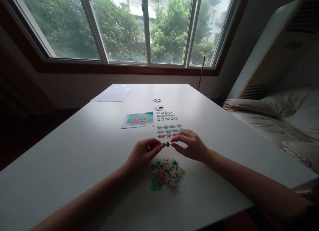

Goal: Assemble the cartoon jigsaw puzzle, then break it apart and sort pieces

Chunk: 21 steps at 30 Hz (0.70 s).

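Between my hands is a small dark jigsaw puzzle piece [166,144]. My left hand [146,149] pinches its left end with thumb and fingertips. My right hand [190,145] is just right of it, fingers and thumb apart, with nothing visible between them. Just beyond are rows of puzzle pieces [166,127], mostly teal with some pink, laid out separately; the right fingers hide part of the nearest rows. Nearer to me lies a loose pile of puzzle pieces [171,173], some teal and pink, many pale side up. A cartoon picture sheet [139,119] lies left of the rows.
Two small round items [159,108] lie past the rows on the white table [74,151]. White paper [111,94] rests at the far left corner. A pale sofa [271,115] stands to the right, and a window [147,32] is behind the table.
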Tool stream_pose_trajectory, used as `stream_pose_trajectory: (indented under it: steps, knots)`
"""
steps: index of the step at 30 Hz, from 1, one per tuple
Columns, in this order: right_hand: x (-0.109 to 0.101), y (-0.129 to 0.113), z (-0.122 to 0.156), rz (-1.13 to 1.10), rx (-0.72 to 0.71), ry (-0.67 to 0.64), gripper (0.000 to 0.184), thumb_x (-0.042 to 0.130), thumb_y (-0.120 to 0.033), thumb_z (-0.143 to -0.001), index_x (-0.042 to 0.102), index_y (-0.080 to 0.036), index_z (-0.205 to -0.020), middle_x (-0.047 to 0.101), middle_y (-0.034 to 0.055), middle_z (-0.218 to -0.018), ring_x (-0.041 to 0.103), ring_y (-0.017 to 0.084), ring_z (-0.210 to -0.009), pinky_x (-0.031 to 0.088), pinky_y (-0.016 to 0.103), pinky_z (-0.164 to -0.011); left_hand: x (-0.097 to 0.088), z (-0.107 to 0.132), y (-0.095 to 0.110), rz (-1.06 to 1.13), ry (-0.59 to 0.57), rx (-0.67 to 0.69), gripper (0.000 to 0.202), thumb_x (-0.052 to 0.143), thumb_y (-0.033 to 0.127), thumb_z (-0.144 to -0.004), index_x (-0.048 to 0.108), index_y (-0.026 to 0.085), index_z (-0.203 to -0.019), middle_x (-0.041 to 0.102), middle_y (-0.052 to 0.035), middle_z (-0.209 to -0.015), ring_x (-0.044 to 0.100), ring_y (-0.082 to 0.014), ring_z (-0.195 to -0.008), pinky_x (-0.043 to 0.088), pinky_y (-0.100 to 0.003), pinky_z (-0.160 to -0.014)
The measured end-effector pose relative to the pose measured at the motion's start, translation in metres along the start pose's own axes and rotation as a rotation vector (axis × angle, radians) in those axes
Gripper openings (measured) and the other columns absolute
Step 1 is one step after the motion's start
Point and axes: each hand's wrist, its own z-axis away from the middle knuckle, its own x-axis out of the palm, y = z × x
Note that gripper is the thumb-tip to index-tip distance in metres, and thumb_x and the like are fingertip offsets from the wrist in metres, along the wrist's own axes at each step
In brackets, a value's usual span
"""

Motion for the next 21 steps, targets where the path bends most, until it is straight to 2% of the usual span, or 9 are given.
stream_pose_trajectory:
  steps: [9, 13, 18, 21]
  knots:
    - [0.003, -0.003, 0.000, 0.034, -0.032, 0.005, 0.009, 0.053, -0.024, -0.081, 0.062, -0.020, -0.080, 0.064, 0.0016, -0.075, 0.056, 0.012, -0.070, 0.040, 0.025, -0.068, 0.001, -0.001, 0.000, 0.036, -0.022, -0.013, 0.020, 0.055, 0.032, -0.079, 0.062, 0.014, -0.075, 0.055, 0.0012, -0.062, 0.044, -0.0095, -0.057, 0.035, -0.020, -0.052]
    - [-0.001, 0.006, -0.002, 0.045, -0.071, 0.036, 0.007, 0.056, -0.022, -0.079, 0.062, -0.020, -0.081, 0.064, 0.0005, -0.076, 0.056, 0.010, -0.070, 0.041, 0.025, -0.067, 0.001, -0.002, -0.002, 0.022, -0.011, -0.018, 0.020, 0.055, 0.032, -0.078, 0.061, 0.014, -0.075, 0.054, 0.0013, -0.062, 0.045, -0.0099, -0.057, 0.036, -0.020, -0.052]
    - [-0.013, 0.031, 0.000, 0.082, 0.057, 0.193, 0.008, 0.057, -0.023, -0.079, 0.064, -0.019, -0.081, 0.064, 0.0020, -0.076, 0.056, 0.010, -0.066, 0.043, 0.024, -0.064, 0.001, -0.002, -0.001, 0.025, -0.007, -0.034, 0.019, 0.055, 0.031, -0.078, 0.060, 0.013, -0.074, 0.052, 0.0018, -0.061, 0.045, -0.0100, -0.057, 0.036, -0.021, -0.053]
    - [-0.017, 0.043, 0.002, 0.100, 0.116, 0.203, 0.010, 0.056, -0.025, -0.080, 0.064, -0.019, -0.082, 0.064, 0.0019, -0.075, 0.053, 0.009, -0.059, 0.043, 0.024, -0.062, 0.001, -0.002, -0.002, 0.015, -0.018, -0.034, 0.020, 0.053, 0.032, -0.078, 0.059, 0.014, -0.074, 0.051, 0.0020, -0.061, 0.044, -0.0099, -0.057, 0.036, -0.021, -0.053]
